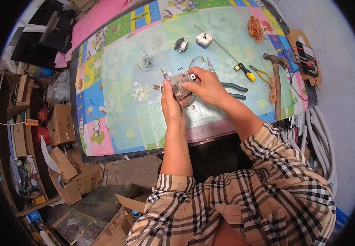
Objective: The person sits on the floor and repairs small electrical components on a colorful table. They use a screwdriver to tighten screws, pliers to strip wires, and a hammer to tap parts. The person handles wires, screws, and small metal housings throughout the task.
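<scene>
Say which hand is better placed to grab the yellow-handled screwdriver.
Right, probably. The right hand sits nearer the yellow-handled screwdriver; the left hand cradles the clear plastic part from the far side.

Bright, even light; bent fisheye edges

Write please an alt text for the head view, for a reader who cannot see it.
Both hands, left and right, hold a small clear plastic mechanism over a colourful mat. Small white parts, a coiled spring, a screwdriver, pliers and a hammer lie around them.
</scene>
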Action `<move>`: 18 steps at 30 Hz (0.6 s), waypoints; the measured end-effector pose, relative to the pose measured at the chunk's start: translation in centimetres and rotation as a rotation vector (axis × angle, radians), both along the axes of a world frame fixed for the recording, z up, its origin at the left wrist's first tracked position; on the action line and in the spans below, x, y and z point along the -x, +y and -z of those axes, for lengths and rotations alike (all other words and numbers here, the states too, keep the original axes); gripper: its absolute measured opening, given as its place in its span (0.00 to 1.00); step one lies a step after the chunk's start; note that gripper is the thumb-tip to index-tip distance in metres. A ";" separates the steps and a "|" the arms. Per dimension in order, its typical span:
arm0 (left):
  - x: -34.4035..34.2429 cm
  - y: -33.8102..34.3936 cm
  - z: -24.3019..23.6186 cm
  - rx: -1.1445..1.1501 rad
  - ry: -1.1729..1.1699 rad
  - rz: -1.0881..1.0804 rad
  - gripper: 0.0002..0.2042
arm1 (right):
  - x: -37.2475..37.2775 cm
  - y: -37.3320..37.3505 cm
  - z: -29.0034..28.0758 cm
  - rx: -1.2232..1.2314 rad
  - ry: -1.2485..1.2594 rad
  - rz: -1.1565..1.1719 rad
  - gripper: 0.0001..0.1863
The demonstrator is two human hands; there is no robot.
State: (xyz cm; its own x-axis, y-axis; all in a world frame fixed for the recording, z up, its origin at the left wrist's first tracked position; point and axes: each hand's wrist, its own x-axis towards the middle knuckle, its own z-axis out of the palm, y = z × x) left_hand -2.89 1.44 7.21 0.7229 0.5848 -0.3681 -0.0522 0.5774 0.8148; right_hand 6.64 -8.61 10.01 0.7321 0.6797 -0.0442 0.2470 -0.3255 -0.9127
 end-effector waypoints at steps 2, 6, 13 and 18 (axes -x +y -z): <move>-0.1 -0.1 -0.2 -0.003 -0.033 -0.003 0.26 | 0.1 -0.1 -0.2 -0.018 -0.084 0.010 0.24; -0.1 0.0 -0.1 0.002 -0.151 0.007 0.26 | 0.5 -0.1 -0.4 -0.126 -0.206 0.025 0.22; -0.2 -0.4 -1.2 -0.004 -0.260 -0.033 0.25 | 1.6 -0.1 -1.0 -0.167 -0.435 0.083 0.20; -0.1 -0.3 -0.9 -0.065 -0.254 -0.008 0.25 | 1.8 0.1 -0.8 -0.155 -0.564 0.109 0.18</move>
